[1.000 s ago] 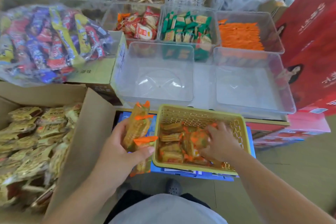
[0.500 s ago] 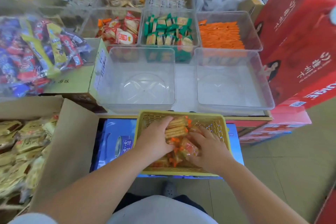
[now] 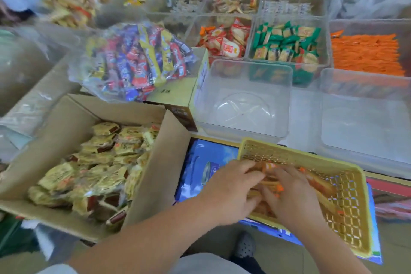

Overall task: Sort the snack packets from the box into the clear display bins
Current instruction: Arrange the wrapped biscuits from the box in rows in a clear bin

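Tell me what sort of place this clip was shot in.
Most likely a snack shop or small grocery: clear display bins stocked with wrapped snacks, an open cardboard box of packets, and a bulk bag of mixed sweets.

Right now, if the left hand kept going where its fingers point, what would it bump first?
Likely the orange-tipped packets in the yellow basket, just ahead of the left hand, with the right hand close beyond. Blur hides whether they touch.

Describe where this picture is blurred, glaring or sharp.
Head view: motion blur smears the upper-left snacks, the left hand and right hand in the yellow basket; soft glare streaks the empty clear bin; the green packets look fairly sharp.
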The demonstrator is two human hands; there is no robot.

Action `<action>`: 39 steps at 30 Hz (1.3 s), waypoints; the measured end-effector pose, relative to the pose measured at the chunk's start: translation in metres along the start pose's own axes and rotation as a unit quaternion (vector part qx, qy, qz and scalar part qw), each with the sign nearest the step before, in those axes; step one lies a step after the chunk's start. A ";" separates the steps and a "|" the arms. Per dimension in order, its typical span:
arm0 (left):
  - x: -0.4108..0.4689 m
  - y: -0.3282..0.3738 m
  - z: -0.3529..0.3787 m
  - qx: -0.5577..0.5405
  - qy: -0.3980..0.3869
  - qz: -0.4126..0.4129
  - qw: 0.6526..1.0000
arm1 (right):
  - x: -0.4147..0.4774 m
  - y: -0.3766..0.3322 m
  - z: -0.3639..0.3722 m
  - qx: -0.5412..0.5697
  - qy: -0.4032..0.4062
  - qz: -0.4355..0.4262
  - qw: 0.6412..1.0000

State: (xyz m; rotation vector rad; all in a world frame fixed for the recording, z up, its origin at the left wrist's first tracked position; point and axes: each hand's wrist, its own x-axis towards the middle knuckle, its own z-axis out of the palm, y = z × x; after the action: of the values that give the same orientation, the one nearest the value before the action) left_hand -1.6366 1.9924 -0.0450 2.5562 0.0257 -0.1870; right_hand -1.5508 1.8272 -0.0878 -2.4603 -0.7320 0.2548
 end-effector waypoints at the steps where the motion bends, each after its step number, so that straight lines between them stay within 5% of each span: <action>1: -0.019 -0.012 -0.013 -0.008 0.044 0.007 0.999 | 0.005 -0.017 0.005 0.020 -0.001 -0.014 1.000; 6: -0.111 -0.107 -0.073 0.033 0.208 -0.105 0.972 | 0.019 -0.106 0.042 0.097 -0.055 -0.081 0.991; 10: -0.179 -0.200 -0.111 0.045 0.221 -0.234 0.946 | 0.020 -0.185 0.079 0.147 -0.081 -0.084 0.982; 13: -0.219 -0.263 -0.129 0.013 0.134 -0.291 0.947 | 0.016 -0.245 0.113 0.187 -0.061 -0.056 0.979; 18: -0.245 -0.321 -0.122 -0.001 -0.042 -0.219 0.975 | 0.023 -0.318 0.173 0.296 -0.080 0.094 0.947; 26: -0.201 -0.314 -0.103 0.058 -0.137 -0.104 0.983 | 0.047 -0.331 0.201 0.144 -0.053 0.210 0.966; 34: -0.191 -0.338 -0.130 0.050 -0.075 -0.074 0.993 | 0.078 -0.332 0.209 0.104 -0.098 0.291 0.946; 39: -0.197 -0.363 -0.160 -0.202 -0.018 -0.166 0.965 | 0.084 -0.328 0.218 0.215 -0.124 0.340 0.907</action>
State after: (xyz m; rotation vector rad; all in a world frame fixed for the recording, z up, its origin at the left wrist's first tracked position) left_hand -1.8325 2.3884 -0.0828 2.1248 0.4375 -0.3203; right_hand -1.6979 2.2018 -0.0869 -2.1745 0.1280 0.8985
